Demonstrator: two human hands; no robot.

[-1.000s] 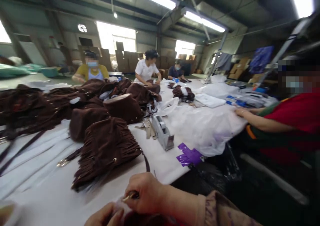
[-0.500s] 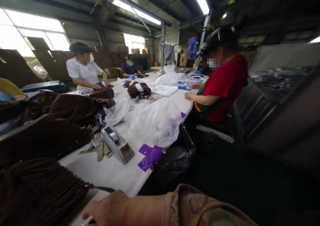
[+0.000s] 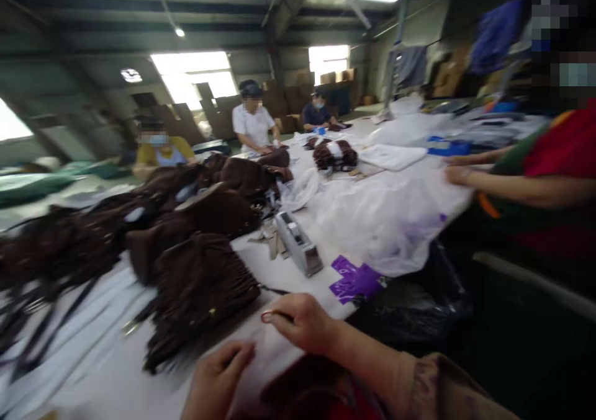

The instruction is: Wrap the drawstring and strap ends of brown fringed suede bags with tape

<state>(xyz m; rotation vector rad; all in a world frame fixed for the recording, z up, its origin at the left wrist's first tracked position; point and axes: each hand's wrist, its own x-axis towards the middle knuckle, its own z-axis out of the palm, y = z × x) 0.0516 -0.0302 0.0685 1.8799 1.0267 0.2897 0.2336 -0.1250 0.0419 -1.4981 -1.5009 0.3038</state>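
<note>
The two hands are near each other but apart, at the near edge of the worktop (image 3: 251, 255). The right hand (image 3: 305, 324) has thumb and forefinger pinched on a small ring (image 3: 266, 313), reddish at this distance. The left hand (image 3: 216, 376) has its fingers bent in and the thumb beside them; with the blur, I cannot tell whether something is between them. Just below the hands lies a dark brown piece (image 3: 291, 389) with some red beside it, partly out of view, so I cannot say if the ring belongs to it.

Beyond the left hand, the brown fringed bag (image 3: 200, 283) rests on the worktop, with a thin strap (image 3: 274, 291) reaching toward the right hand and a shiny metal fitting (image 3: 130, 327) on the other side. I judge this bag to be soft and rather limp, not fragile, of modest weight. It would sag if lifted by one corner, and the fringe would swing and perhaps catch. A better hold is the body, with a hand on each side; the strap alone would let it turn. The ring looks stiff but small, easily slipping, so it asks for the fingertips. A tape dispenser (image 3: 298, 243) stands farther away, beside the crumpled clear plastic (image 3: 372, 215).
</note>
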